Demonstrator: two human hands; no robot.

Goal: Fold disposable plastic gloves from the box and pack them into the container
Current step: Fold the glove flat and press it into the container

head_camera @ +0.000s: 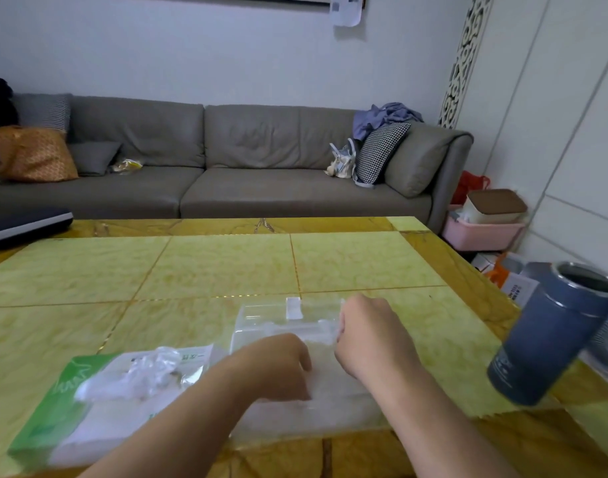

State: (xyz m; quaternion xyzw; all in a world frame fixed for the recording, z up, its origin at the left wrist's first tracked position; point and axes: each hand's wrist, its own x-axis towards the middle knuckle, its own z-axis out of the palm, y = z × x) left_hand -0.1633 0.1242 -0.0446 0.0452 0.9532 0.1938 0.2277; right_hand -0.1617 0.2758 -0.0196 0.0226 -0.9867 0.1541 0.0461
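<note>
Soft, even indoor light is filling the room, neither harsh nor dim, and its source is lying outside the frame. The glossy counter [226, 267] is giving off a faint sheen, with only weak shadows showing under the forearms. The whole picture is looking slightly soft. Wide-angle distortion is bending the wall panels at the right edge and tilting the blue canister [551, 334].

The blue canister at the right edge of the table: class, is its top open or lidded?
Open. The canister shows a bare metal rim and a dark hollow inside, with no lid on it.
</note>
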